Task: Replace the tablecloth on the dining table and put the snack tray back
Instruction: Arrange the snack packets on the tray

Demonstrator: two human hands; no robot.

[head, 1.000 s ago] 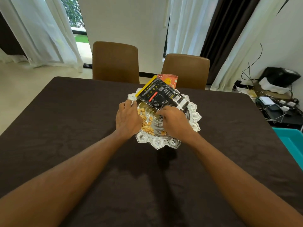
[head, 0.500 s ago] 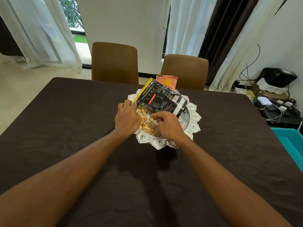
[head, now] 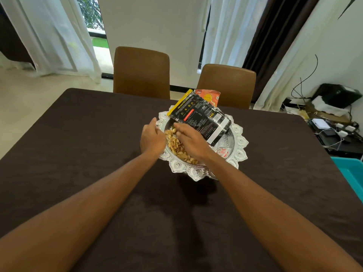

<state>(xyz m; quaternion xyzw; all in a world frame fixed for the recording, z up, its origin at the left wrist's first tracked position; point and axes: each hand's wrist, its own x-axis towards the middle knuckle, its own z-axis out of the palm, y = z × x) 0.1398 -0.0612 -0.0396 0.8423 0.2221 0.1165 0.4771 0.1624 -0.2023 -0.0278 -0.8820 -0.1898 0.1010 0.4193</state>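
Observation:
A dark brown tablecloth (head: 98,173) covers the dining table. On it, past the middle, stands the silver snack tray (head: 240,142) with an ornate scalloped rim. The tray holds loose pistachio shells (head: 175,144), a black and yellow packet (head: 200,118) propped at a slant, an orange packet (head: 208,97) behind it and a small red and white sachet (head: 223,152). My left hand (head: 151,138) cups the tray's left rim, thumb up. My right hand (head: 189,141) lies over the shells with its fingers stretched toward the black packet's lower edge.
Two brown chairs (head: 141,72) (head: 227,85) stand at the table's far side. A teal bin (head: 351,173) sits by the right edge. Cables, adapters and a black device (head: 334,122) clutter the floor at right. Curtains hang behind.
My right hand left the tray's near rim and moved up and left over the shells, fingers now straightened. The left hand stays at the left rim.

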